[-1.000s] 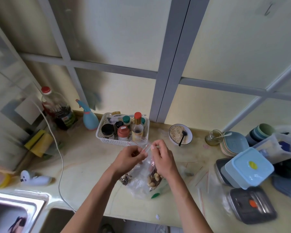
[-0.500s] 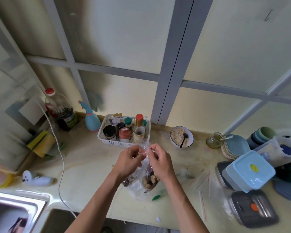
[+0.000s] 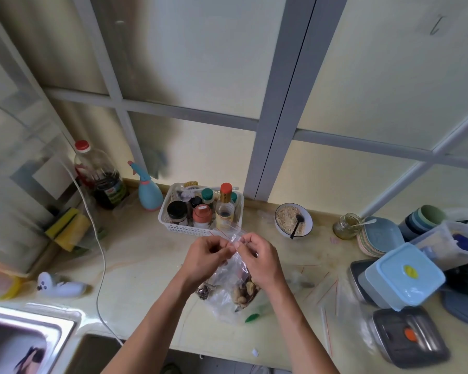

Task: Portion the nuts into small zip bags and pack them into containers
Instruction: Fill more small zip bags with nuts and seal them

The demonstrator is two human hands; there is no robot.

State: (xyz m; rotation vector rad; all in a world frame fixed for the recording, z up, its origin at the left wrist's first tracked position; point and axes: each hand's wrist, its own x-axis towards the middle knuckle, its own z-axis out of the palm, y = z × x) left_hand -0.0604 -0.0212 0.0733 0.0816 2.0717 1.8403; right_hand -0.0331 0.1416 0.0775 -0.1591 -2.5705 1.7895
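On a yellowish kitchen counter (image 3: 135, 255), just in front of the white condiment basket (image 3: 189, 228), left hand (image 3: 204, 256) and right hand (image 3: 260, 256) together pinch the nut-filled zip bag's (image 3: 243, 287) mouth, probably to seal it.

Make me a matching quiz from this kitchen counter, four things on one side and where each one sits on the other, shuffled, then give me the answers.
Things
1. small zip bag
2. bowl with spoon
3. spray bottle
4. light blue container

Places
A. left of the white basket, by the wall
B. on a dark tray at the right of the counter
C. pinched at its top between the left hand and the right hand
D. right of the white basket, near the wall

Pairs: 1-C, 2-D, 3-A, 4-B
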